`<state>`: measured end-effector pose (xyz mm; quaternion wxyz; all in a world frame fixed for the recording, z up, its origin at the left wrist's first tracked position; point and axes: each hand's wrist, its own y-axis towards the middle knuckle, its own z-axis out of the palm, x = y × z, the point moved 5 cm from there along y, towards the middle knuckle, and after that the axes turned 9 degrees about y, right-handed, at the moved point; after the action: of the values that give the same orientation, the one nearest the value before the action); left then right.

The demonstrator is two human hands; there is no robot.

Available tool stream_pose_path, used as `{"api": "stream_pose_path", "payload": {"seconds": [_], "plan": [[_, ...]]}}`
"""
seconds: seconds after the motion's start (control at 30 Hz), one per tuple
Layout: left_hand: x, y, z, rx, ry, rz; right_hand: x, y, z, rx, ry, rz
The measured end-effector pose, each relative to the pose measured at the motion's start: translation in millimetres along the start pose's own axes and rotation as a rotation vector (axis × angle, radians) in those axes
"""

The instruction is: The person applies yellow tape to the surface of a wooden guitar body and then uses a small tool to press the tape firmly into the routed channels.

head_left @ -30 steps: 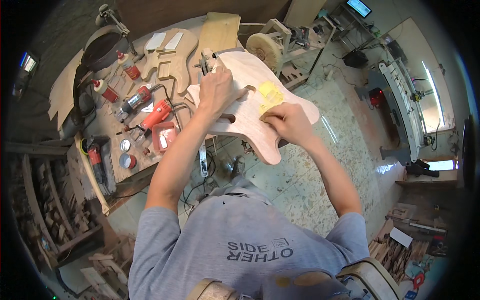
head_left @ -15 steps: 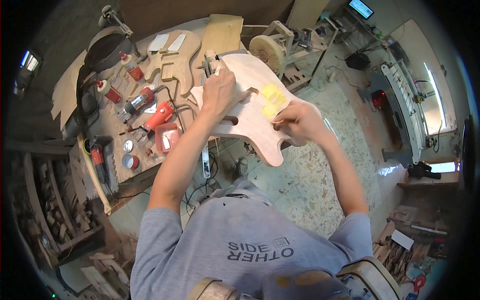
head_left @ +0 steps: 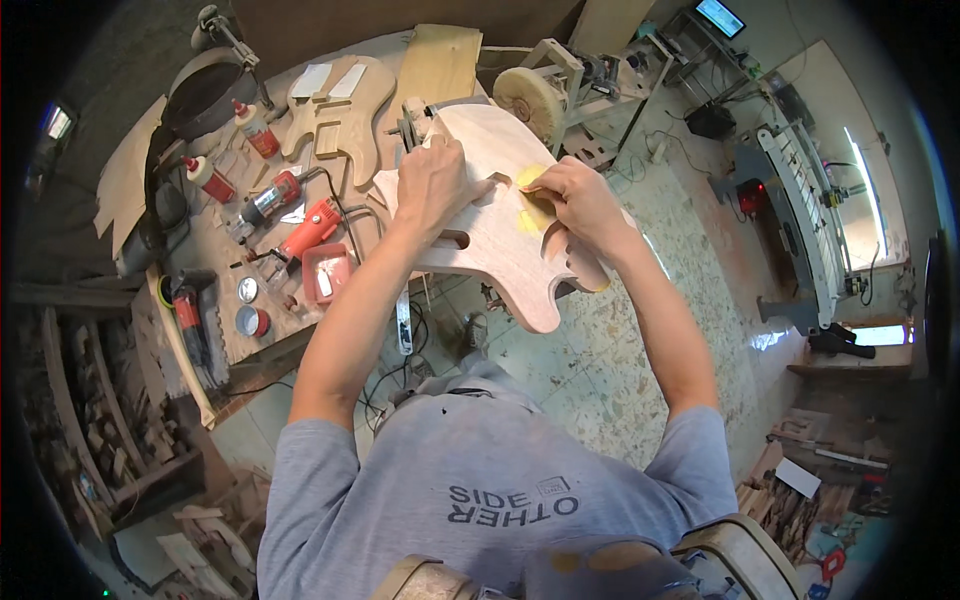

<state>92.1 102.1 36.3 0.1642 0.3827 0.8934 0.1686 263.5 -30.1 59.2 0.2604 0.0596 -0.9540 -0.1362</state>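
A pale wooden guitar body with cut cavities and horns spans the middle, raised at the near edge of the bench. My left hand grips its upper left part with curled fingers. On the right half is a yellow patch, of what material I cannot tell. My right hand is pinched over the top of this patch; whatever lies between its fingertips is too small to make out. A metal clamp-like fitting stands just beyond my left hand.
The cluttered workbench holds glue bottles, red power tools, a red tray, round tins and another guitar body. A sanding machine stands behind. A long machine is at right, wood offcuts at lower left.
My right hand moved down and right off the lower patch, then rose to the patch's upper end. My left hand stays in place on the guitar body.
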Motion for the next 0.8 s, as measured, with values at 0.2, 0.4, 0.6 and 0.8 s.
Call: {"api": "stream_pose_path", "payload": {"seconds": [0.2, 0.4, 0.6, 0.8], "plan": [[2.3, -0.7, 5.3, -0.02, 0.04, 0.025, 16.3, -22.9, 3.6, 0.023, 0.049, 0.016], [1.0, 2.5, 6.3, 0.048, 0.03, 0.002, 39.7, -47.8, 26.3, -0.047, -0.136, -0.026], [1.9, 1.1, 3.3, 0.022, 0.0, -0.006, 64.5, -69.7, 33.6, 0.053, -0.121, -0.032], [2.7, 1.3, 11.0, 0.014, 0.033, 0.002, 42.8, -29.7, -21.4, -0.067, 0.021, 0.148]]}}
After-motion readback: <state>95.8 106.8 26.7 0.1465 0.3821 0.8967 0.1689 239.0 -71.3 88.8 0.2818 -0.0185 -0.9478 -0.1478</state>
